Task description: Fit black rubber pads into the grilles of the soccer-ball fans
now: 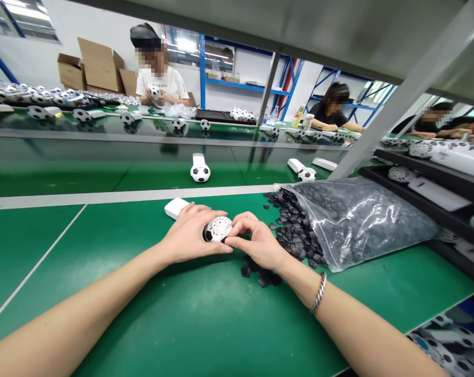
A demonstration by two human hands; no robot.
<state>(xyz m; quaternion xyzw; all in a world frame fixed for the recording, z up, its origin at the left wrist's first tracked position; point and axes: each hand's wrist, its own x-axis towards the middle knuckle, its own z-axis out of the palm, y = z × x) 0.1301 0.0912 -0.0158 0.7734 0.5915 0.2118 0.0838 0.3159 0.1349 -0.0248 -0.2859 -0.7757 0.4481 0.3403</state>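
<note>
Mostly white openwork ball (220,228), black-patched; left hand (192,234) around it; right hand (258,242) in pinch at edge

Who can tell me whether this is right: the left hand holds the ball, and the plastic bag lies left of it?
The side is wrong: the head view shows the plastic bag right of the ball. The left hand does hold it.
</note>
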